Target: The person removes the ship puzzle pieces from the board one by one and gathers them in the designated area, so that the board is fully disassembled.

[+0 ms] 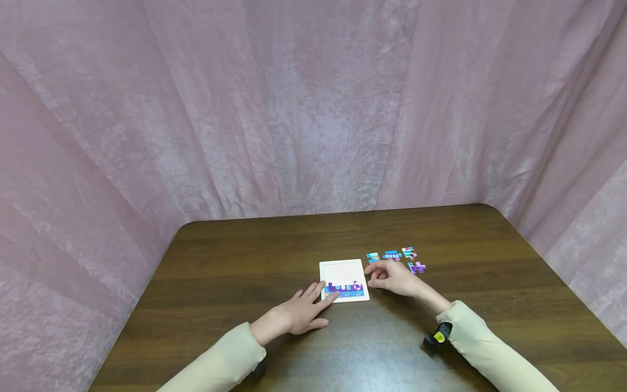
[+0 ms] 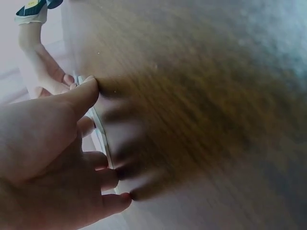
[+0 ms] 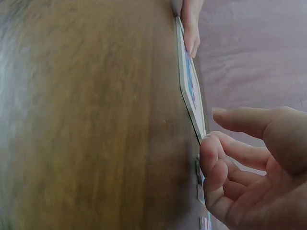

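Jigsaw tray (image 1: pixel 343 273) between two hands on a wood-grain table (image 1: pixel 245 261).
Brown tabletop stretches out on every side of the tray, its far edge well beyond, before a pink curtain (image 1: pixel 313 109). Inside the tray, purple-and-blue puzzle pieces (image 1: pixel 350 293) fill the near part; white board shows behind. Four loose jigsaw pieces (image 1: pixel 392 255) lie off its far-right corner. Left hand (image 1: pixel 305 311), fingers spread, rests on its near-left edge; right hand (image 1: pixel 395 277), loosely bent, thumb apart, is at its right edge, contact unclear.

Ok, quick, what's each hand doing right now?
Left hand: open, fingers resting on the flat white square puzzle board.
Right hand: open, fingers loosely bent beside that board, nothing visibly held.
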`<action>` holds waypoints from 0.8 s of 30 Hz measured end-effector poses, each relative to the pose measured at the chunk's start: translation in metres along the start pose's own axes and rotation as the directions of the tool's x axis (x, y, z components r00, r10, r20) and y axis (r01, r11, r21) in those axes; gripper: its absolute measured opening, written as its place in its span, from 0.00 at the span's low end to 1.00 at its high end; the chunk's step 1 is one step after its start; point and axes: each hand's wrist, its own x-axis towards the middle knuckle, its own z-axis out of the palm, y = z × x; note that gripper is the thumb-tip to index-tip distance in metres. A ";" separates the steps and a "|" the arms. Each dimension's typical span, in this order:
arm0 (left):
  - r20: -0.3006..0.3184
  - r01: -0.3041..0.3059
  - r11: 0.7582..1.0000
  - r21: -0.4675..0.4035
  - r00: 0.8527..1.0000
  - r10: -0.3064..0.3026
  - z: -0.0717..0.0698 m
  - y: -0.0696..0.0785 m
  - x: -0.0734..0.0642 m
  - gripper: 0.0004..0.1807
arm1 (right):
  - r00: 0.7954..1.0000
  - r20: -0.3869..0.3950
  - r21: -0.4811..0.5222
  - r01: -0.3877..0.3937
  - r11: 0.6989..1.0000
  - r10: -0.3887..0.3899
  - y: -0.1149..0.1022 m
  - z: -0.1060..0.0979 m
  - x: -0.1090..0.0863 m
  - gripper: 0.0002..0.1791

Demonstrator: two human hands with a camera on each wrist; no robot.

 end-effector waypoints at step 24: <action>-0.001 0.091 0.996 0.013 0.996 -0.091 -0.002 0.011 -0.003 0.39 | 0.997 0.066 0.022 0.039 0.999 -0.040 -0.015 0.019 0.007 0.19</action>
